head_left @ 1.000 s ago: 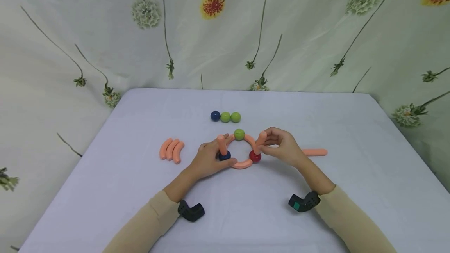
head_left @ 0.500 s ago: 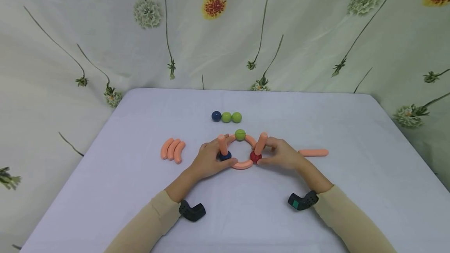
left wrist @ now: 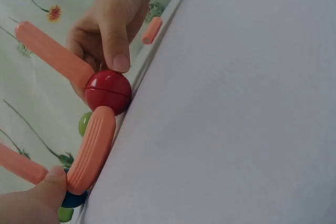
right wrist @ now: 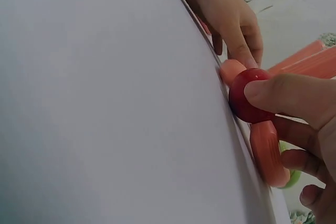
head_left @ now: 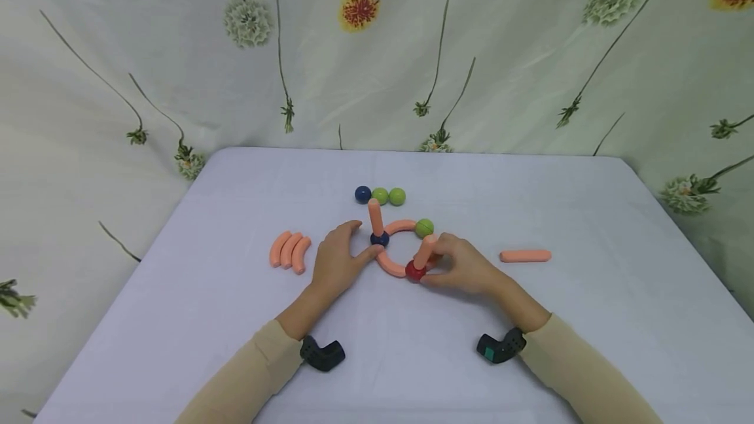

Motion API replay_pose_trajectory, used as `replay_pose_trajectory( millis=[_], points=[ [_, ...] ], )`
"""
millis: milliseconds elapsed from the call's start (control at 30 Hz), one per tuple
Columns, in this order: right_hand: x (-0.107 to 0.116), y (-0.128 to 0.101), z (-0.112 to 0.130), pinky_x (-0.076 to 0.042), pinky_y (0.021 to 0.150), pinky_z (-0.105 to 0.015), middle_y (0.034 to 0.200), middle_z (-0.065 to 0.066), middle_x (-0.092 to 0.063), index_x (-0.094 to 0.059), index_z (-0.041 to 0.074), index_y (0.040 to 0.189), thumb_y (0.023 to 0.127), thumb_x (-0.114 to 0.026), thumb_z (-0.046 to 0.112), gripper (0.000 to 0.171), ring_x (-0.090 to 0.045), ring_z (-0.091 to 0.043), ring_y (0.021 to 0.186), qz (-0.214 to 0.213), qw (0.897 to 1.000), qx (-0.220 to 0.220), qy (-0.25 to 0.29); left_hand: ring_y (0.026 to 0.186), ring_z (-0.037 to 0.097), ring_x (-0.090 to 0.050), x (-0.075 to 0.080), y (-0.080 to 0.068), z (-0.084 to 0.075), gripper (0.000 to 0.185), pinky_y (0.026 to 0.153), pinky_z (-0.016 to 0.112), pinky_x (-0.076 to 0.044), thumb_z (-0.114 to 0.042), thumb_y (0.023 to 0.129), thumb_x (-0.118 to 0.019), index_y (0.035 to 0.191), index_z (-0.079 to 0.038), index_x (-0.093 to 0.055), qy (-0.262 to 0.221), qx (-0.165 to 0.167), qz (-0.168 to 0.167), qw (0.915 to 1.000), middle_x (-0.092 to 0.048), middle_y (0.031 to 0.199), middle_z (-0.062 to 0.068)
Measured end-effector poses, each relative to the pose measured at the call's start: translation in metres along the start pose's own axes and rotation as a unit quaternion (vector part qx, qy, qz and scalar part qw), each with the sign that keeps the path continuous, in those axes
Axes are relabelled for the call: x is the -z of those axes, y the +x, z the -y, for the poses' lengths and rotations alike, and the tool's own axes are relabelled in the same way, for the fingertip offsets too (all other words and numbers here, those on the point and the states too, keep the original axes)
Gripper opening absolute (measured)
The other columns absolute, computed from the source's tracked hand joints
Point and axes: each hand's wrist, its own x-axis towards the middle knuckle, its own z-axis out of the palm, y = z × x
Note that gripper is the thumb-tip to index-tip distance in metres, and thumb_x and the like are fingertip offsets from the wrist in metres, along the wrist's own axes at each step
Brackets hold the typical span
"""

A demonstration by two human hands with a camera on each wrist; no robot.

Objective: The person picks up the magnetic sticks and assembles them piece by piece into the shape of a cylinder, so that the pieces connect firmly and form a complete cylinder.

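Ring point(head_left: 396, 260) between hands (red ball point(head_left: 415, 271) pinched, right).

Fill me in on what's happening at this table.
A person is working on a toy ring of curved orange pieces and balls on the table. The right hand pinches the red ball, which carries a tilted orange rod. The left hand touches the ring by the blue ball. Three spare balls lie behind.

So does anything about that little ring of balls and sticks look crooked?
Yes: the stick on the red ball leans toward the right hand, while the one on the dark blue ball stands nearly upright. Nothing looks broken.
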Motion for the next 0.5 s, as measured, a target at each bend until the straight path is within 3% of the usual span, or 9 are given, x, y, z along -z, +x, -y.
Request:
replay_pose_trajectory(
  millis=[133,233,367,500],
  points=[
    [-0.011,-0.002,0.010,-0.048,0.077,-0.030,0.088,0.009,-0.059,-0.071,0.022,0.096,0.078,-0.083,0.023,0.021,-0.053,-0.011,0.089,-0.008,1.000,-0.007,-0.024,0.106,0.029,-0.059,0.003,-0.007,-0.005,0.061,0.089,0.043,-0.048,-0.043,0.087,-0.072,0.124,0.002,-0.055,0.000,0.034,-0.018,0.9992,-0.062,0.115,0.015],
    [-0.017,-0.004,0.017,-0.049,0.076,-0.029,0.087,0.009,-0.058,-0.071,0.023,0.094,0.077,-0.084,0.023,0.022,-0.054,-0.011,0.088,-0.020,0.999,0.003,-0.036,0.093,0.025,-0.058,0.008,-0.015,-0.011,0.045,0.080,0.038,-0.050,-0.036,0.091,-0.068,0.114,0.001,-0.056,-0.001,0.034,-0.019,0.9992,-0.061,0.103,0.012],
    [-0.024,-0.003,0.024,-0.047,0.072,-0.027,0.082,0.008,-0.057,-0.070,0.024,0.091,0.076,-0.085,0.023,0.021,-0.052,-0.010,0.083,-0.041,0.997,0.033,-0.053,0.090,0.019,-0.056,0.017,-0.028,-0.021,0.029,0.078,0.036,-0.049,-0.021,0.087,-0.070,0.107,-0.003,-0.058,-0.039,-0.044,0.012,0.9982,-0.060,0.100,0.006],
    [-0.033,0.003,0.029,-0.045,0.071,-0.026,0.097,0.007,-0.065,-0.069,0.027,0.088,0.076,-0.085,0.026,0.019,-0.049,-0.008,0.080,-0.064,0.993,0.066,-0.069,0.101,0.014,-0.056,0.020,-0.038,-0.031,0.041,0.091,0.038,-0.047,-0.026,0.084,-0.077,0.120,-0.010,-0.062,-0.106,-0.140,0.077,0.9814,-0.063,0.111,-0.001]
  ],
)
